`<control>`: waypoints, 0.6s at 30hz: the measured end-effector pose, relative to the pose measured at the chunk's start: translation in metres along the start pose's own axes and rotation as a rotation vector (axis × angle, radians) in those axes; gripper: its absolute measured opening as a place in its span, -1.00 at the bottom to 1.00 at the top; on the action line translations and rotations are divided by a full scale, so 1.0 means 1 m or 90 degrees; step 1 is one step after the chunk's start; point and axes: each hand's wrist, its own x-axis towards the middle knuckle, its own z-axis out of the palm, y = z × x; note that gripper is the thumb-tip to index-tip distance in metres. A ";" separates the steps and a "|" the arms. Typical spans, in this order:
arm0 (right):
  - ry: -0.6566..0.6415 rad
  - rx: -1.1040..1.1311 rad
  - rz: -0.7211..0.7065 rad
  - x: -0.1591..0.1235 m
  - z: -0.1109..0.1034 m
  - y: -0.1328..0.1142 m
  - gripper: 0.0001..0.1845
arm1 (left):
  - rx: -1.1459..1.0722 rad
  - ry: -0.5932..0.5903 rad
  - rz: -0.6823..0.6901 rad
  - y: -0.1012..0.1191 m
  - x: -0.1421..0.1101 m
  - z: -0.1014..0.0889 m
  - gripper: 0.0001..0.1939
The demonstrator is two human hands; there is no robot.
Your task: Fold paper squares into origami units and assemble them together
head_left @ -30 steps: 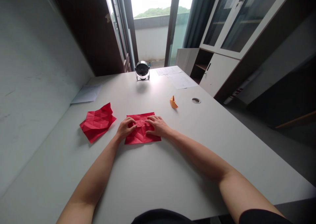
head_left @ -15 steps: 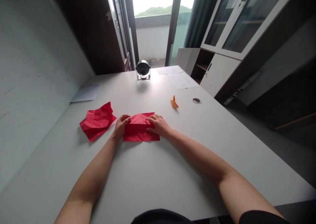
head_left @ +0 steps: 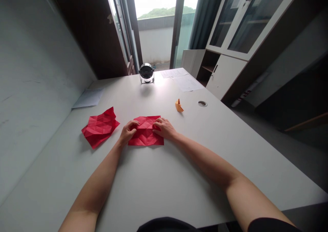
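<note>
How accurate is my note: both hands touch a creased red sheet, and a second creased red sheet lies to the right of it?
One detail is wrong: the head view shows the second creased red sheet to the left. The left hand and right hand do both touch the first sheet.

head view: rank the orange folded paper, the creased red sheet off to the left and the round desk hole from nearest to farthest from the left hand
Nearest to the left hand first:
1. creased red sheet, on its left
2. orange folded paper, beyond the right hand
3. round desk hole, farther right
</note>
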 end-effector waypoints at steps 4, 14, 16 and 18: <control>0.045 0.050 0.023 0.000 0.005 0.006 -0.81 | 0.022 0.005 -0.030 -0.007 -0.001 0.000 -0.70; 0.128 0.370 0.096 0.005 0.005 0.006 -0.82 | -0.143 0.126 -0.083 -0.018 0.001 0.000 -0.86; 0.137 0.420 0.104 0.005 0.003 0.004 -0.81 | -0.172 0.158 -0.089 -0.019 0.001 -0.002 -0.86; 0.131 0.483 0.101 0.005 0.001 0.001 -0.79 | -0.196 0.181 -0.099 -0.019 0.001 -0.003 -0.85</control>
